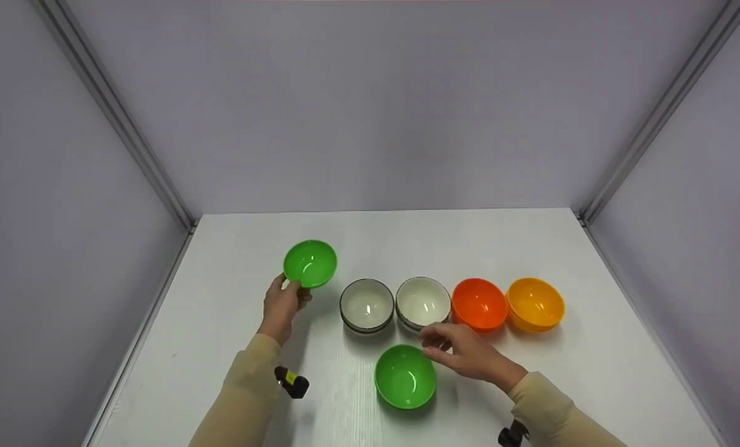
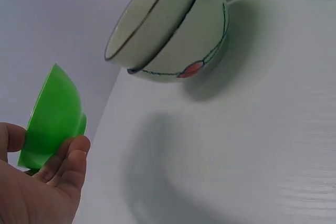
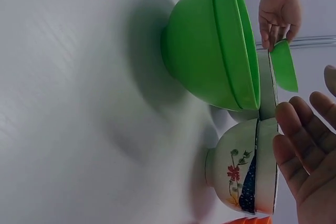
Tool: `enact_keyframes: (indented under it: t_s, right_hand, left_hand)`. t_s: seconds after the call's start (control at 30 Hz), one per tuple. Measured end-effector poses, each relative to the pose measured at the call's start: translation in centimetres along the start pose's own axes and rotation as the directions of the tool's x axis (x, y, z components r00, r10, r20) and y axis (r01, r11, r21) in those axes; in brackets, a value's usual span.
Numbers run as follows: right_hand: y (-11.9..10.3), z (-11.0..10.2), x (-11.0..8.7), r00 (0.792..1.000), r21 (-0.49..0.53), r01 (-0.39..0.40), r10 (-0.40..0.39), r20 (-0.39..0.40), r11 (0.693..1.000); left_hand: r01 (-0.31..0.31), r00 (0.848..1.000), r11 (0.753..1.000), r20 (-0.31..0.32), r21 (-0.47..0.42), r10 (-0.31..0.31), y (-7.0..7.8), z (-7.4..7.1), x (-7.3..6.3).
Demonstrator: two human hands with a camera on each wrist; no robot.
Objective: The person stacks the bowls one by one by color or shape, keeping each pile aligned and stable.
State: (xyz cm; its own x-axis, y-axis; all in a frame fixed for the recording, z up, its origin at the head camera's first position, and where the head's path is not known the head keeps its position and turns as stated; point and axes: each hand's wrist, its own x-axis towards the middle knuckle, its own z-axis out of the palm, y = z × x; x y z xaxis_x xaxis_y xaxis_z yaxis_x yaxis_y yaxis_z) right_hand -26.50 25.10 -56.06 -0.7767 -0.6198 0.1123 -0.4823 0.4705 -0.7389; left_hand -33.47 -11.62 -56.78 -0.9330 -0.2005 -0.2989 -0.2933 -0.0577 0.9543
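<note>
My left hand (image 1: 282, 305) pinches a green bowl (image 1: 311, 261) by its near rim, thumb inside and fingers under it. In the left wrist view this green bowl (image 2: 55, 121) is tilted and raised over the table. My right hand (image 1: 466, 351) holds nothing; its fingers are relaxed and slightly bent, just above and right of a stack of green bowls (image 1: 405, 379). In the right wrist view that green stack (image 3: 210, 45) shows two rims, one nested in the other. The right fingers (image 3: 302, 124) hover beside a patterned white bowl stack (image 3: 236, 166).
Along the middle stand two stacks of white bowls, a left one (image 1: 367, 305) and a right one (image 1: 423, 303). Right of them come a stack of orange bowls (image 1: 480, 304) and a stack of yellow bowls (image 1: 535, 304). Walls enclose the white table (image 1: 177, 354) at the back and sides.
</note>
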Motion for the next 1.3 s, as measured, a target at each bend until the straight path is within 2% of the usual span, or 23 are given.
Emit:
enact_keyframes:
  t_s: [0.2,0.3,0.37,0.57,0.77,0.97,1.07,1.17,1.3]
  right_hand:
    - [-0.1,-0.5,0.8,0.999,0.051,-0.002,0.004,-0.033,0.999]
    - [-0.2,-0.7,1.4,0.999,0.072,0.007,-0.004,-0.052,0.997]
    - [-0.3,-0.9,1.8,0.998,0.082,0.012,-0.007,-0.065,0.997]
    - [-0.7,-1.5,3.1,0.992,0.1,0.012,0.0,-0.124,0.995]
    - [-2.1,-1.7,4.1,0.983,0.111,0.03,-0.01,-0.182,0.993]
    - [-5.2,-2.4,4.0,0.971,0.098,0.104,-0.079,-0.228,0.99]
    - [-5.6,-2.5,3.8,0.967,0.07,0.132,-0.113,-0.23,0.989]
    - [-4.9,-2.3,3.8,0.959,0.064,0.176,-0.157,-0.236,0.982]
    - [-2.8,-1.7,3.9,0.962,0.085,0.193,-0.172,-0.21,0.977]
  left_hand:
    - [-0.088,0.994,0.992,0.068,0.091,0.082,2.0,1.1,-2.4]
    - [-0.133,0.984,0.984,0.13,0.116,0.118,2.6,1.9,-3.8]
    - [-0.169,0.972,0.977,0.184,0.129,0.144,2.9,2.5,-4.7]
    - [-0.256,0.924,0.96,0.322,0.112,0.208,3.6,4.1,-7.2]
    - [-0.311,0.872,0.944,0.427,0.11,0.238,3.8,5.2,-9.1]
    - [-0.368,0.832,0.921,0.486,0.124,0.267,3.7,6.0,-10.5]
    - [-0.407,0.807,0.903,0.517,0.138,0.285,3.4,6.3,-10.8]
    - [-0.456,0.781,0.876,0.543,0.157,0.309,3.1,6.4,-10.8]
    - [-0.566,0.725,0.795,0.59,0.218,0.354,2.5,6.7,-10.8]
